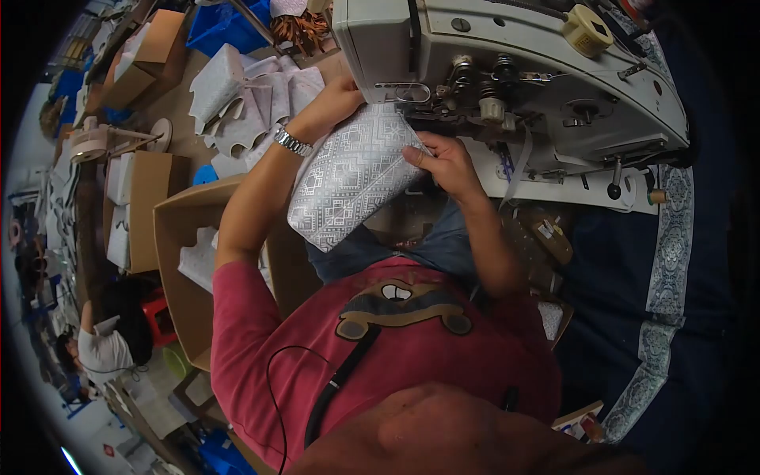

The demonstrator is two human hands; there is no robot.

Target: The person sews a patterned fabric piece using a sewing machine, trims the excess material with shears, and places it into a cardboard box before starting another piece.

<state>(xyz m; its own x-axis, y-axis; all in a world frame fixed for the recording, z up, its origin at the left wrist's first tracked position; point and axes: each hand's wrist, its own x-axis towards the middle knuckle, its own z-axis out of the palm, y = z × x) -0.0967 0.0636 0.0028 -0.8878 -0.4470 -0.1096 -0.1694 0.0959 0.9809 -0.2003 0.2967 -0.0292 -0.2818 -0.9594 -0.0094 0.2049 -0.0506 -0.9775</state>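
Note:
A grey-and-white fabric piece [348, 174] with a geometric print hangs over my lap, its upper edge under the head of a sewing machine [507, 71]. My left hand [340, 100], with a metal watch [293, 142] on the wrist, is closed at the fabric's upper left edge beside the machine head. Some of its fingertips are hidden there. On the other side, my right hand [447, 164] pinches the fabric's right edge, thumb on top. The machine head hides the needle and the stitching spot.
Pale fabric pieces [253, 107] lie heaped at the upper left. An open cardboard box [180, 237] stands by my left arm. Dark blue cloth [602, 261] and a patterned strip [669, 253] run down the right. Another person [107, 348] sits at the far left.

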